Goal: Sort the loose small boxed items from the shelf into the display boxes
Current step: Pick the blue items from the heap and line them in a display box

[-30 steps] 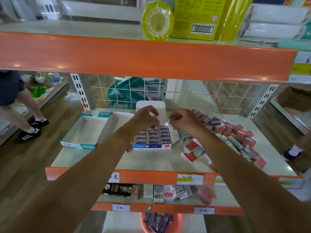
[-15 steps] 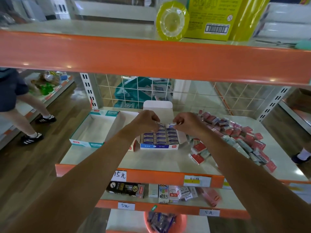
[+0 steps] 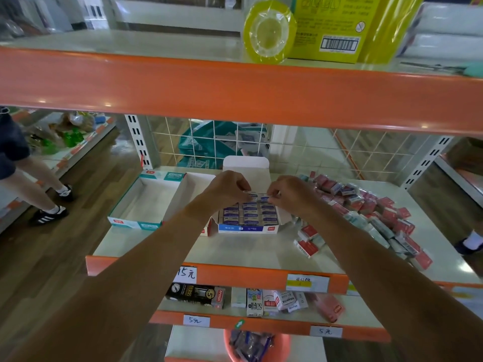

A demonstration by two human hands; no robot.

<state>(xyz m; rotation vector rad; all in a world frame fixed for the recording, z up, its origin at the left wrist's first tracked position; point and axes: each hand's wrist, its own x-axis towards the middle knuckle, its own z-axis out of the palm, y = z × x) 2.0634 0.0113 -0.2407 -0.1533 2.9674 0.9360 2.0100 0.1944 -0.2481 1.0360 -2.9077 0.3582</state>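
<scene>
A blue-fronted display box (image 3: 248, 228) stands in the middle of the shelf, filled with rows of small blue-and-white boxes, its white lid flap up behind. Over its back row my left hand (image 3: 224, 190) pinches one small blue-and-white box (image 3: 251, 195). My right hand (image 3: 290, 193) pinches another small box (image 3: 264, 197) right beside it, end to end. A heap of loose red and pale small boxes (image 3: 373, 215) lies to the right of the display box. An empty teal-and-white display box (image 3: 146, 202) sits to the left.
The orange upper shelf edge (image 3: 235, 92) hangs low overhead, with a yellow tape roll (image 3: 269, 32) on top. A wire grid closes the back. The lower shelf holds assorted packs (image 3: 256, 300). A person's legs (image 3: 39, 189) stand in the left aisle. An orange bin (image 3: 256, 346) sits below.
Both hands have come closer together over the back of the blue display box, each still pinching a small box. The view has shifted slightly.
</scene>
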